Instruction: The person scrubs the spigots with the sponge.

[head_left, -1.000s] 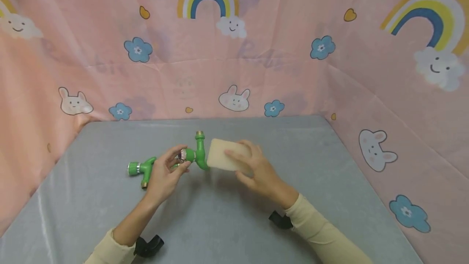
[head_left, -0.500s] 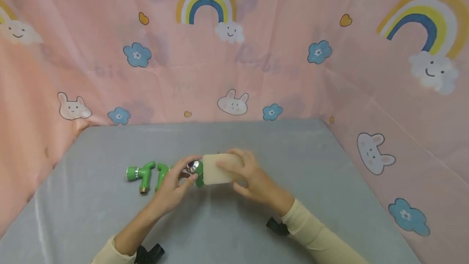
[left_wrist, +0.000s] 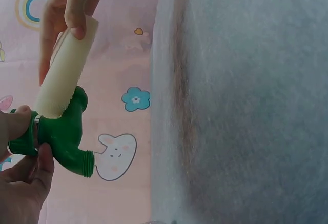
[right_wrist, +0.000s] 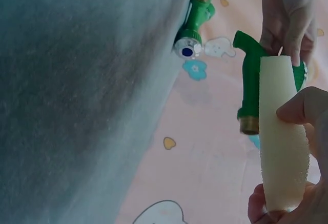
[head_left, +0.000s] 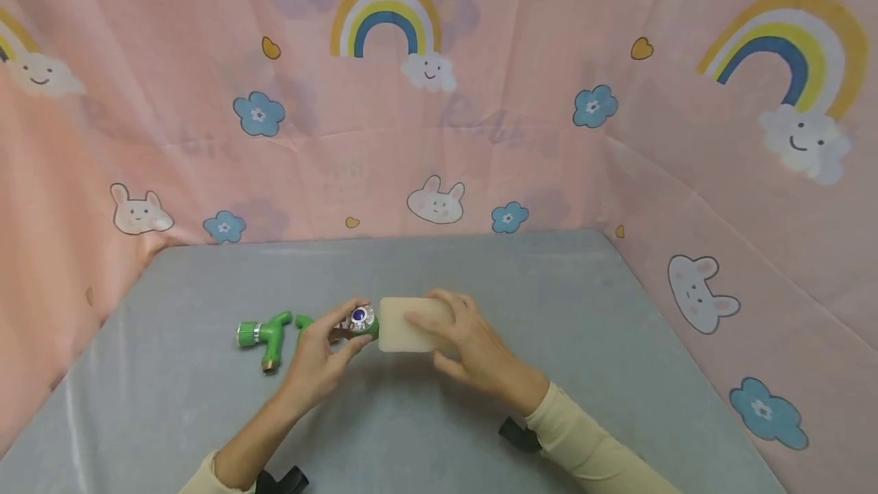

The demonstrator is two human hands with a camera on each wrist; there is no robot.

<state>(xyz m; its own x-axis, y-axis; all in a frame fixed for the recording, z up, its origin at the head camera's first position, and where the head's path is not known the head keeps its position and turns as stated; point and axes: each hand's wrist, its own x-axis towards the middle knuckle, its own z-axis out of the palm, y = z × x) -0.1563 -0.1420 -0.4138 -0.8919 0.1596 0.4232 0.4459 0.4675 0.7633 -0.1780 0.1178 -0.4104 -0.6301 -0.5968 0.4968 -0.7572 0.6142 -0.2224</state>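
In the head view my left hand (head_left: 317, 360) holds a green tap (head_left: 371, 324) by its knob end, which has a silver cap with a blue centre. Its fingers and thumb pinch around the knob in the left wrist view, where the green body (left_wrist: 64, 134) and threaded spout point away from the hand. My right hand (head_left: 483, 345) grips a cream sponge (head_left: 405, 325) between thumb and fingers. The sponge (left_wrist: 66, 75) lies against the tap body in the left wrist view. From the right wrist, the sponge (right_wrist: 279, 131) partly hides the tap (right_wrist: 250, 80) and its brass inlet.
A second green tap (head_left: 270, 338) lies on the grey tabletop (head_left: 549, 288) to the left. Part of another green tap (head_left: 303, 321) shows behind my left hand. Pink printed cloth (head_left: 309, 174) walls the back and sides. Black wrist mounts (head_left: 519, 434) sit under both forearms.
My left hand has turned the tap so its capped knob faces up toward the head camera. The sponge has come round in front of the tap, hiding most of its body. The head view has tilted slightly up.
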